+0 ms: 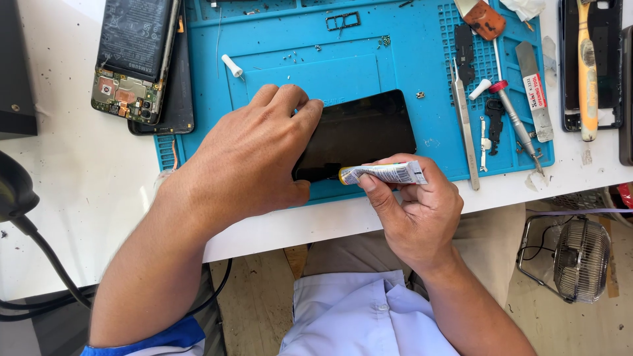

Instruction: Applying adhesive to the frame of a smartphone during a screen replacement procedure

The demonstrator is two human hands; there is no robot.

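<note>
Presently, left hand (247, 158) lies palm-down over the left end of a flat black glossy phone screen panel (359, 135), fingers curled over its far-left corner, thumb at its near edge, pressing it to the blue silicone repair mat (402, 59). Panel sits near the mat's near edge, centre of scene. Right hand (419, 214) pinches a small crumpled white-and-grey glue tube with yellow collar (386, 174) between thumb and fingers, its nozzle touching the panel's near edge (tube held roughly level, pointing left).

Right on the mat: slim steel tweezers (465, 128), red-collared precision screwdriver (517, 122), flat metal opening blade (534, 92). Far left, an opened phone with exposed battery and circuit board (135, 56) rests on the white tabletop (72, 184). A small wire-caged desk fan (580, 258) stands on the floor, near right.
</note>
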